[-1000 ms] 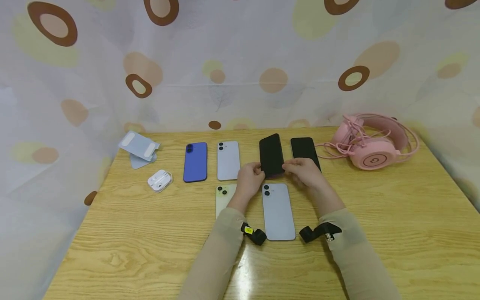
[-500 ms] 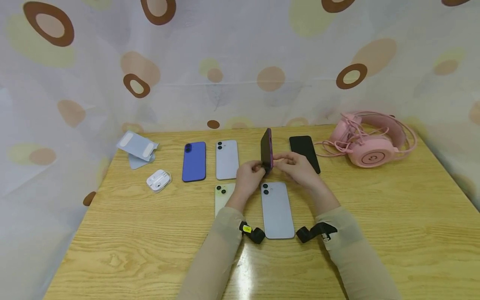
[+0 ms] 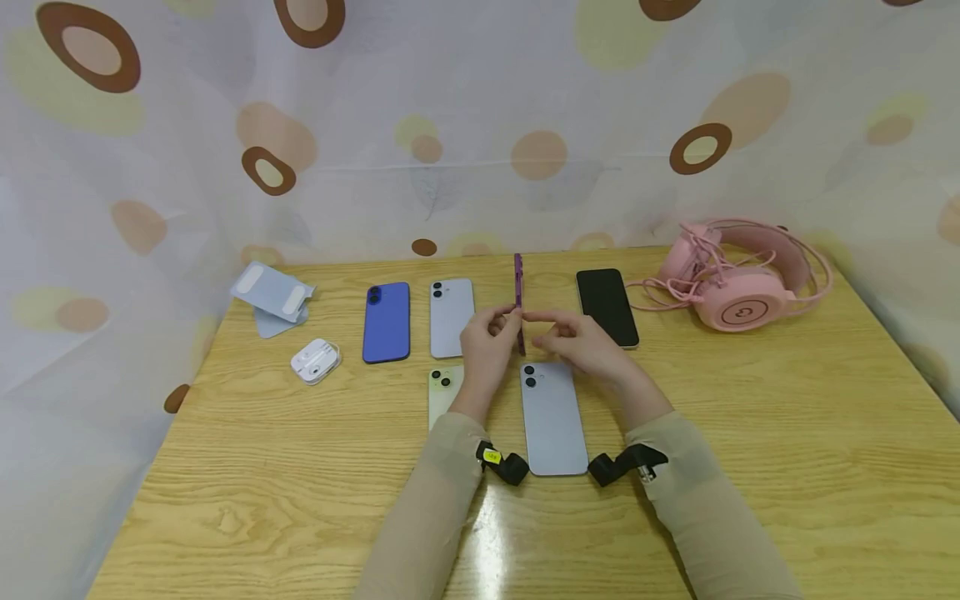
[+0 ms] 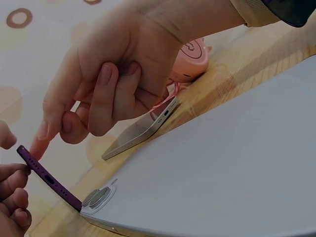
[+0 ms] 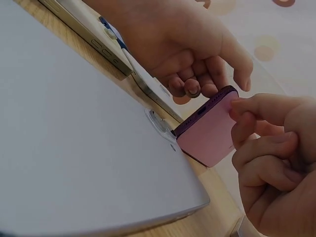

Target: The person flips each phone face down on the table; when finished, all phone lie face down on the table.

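Note:
A purple phone (image 3: 518, 300) stands on its long edge on the wooden table (image 3: 750, 467), between my hands. My left hand (image 3: 487, 337) curls its fingers against the screen side, thumb at the top edge. My right hand (image 3: 570, 337) reaches in from the right. Its index fingertip (image 4: 39, 145) touches the phone's upper edge (image 4: 47, 180). The right wrist view shows the pink back (image 5: 210, 136) facing my right fingers (image 5: 266, 143). A light blue phone (image 3: 553, 417) lies face down just below both hands.
Face down lie a blue phone (image 3: 387, 322), a pale phone (image 3: 450, 317) and a green phone (image 3: 442, 392) partly under my left wrist. A black-screened phone (image 3: 606, 305) lies right of the hands. A pink headset (image 3: 742, 279), an earbuds case (image 3: 316, 360) and a folding stand (image 3: 272, 293) flank them.
The purple phone has turned from lying screen up, tilted, to standing upright on its edge. Both hands have shifted from gripping its lower end to steadying it at the top edge.

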Available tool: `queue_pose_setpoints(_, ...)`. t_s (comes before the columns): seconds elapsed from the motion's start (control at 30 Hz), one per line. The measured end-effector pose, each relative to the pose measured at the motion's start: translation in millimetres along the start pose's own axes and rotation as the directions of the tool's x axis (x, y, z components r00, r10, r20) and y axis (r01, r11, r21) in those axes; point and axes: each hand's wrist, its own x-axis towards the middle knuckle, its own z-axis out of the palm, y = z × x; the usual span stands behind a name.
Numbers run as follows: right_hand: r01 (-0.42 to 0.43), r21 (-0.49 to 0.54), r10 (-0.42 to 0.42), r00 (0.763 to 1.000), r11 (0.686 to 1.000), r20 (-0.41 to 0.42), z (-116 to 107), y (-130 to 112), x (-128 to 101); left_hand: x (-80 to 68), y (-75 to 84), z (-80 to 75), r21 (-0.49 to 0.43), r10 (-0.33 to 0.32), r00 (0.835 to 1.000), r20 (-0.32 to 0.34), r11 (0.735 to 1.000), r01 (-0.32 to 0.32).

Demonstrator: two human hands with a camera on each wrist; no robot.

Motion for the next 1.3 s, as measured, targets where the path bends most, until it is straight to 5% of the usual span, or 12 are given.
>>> queue_pose_setpoints(0.2, -0.003, -0.043, 0.004, 0.999, 0.999, 0.033, 1, 3, 2, 0.7, -0.1, -1.3, 0.027, 0.013, 0.998, -0.066, 1.000, -0.011)
queue_pose_setpoints(0.7, -0.096, -0.162, 0.086, 0.994, 0.982, -0.065, -11, 12, 6, 2.6, -2.8, -4.1, 0.121, -0.019, 0.984, -0.179, 0.992, 0.041)
queue_pose_setpoints(0.93, -0.121, -0.162, 0.112, 0.992, 0.979, -0.064, -12, 12, 5, 2.8, -3.9, -4.3, 0.196, -0.076, 0.992, -0.104, 0.976, 0.095)
queue_pose_setpoints(1.3, -0.139, -0.259, 0.111, 0.987, 0.956, -0.118, -16, 13, 2, 2.0, -4.5, -3.1, 0.372, -0.093, 0.993, 0.077, 0.926, 0.058)
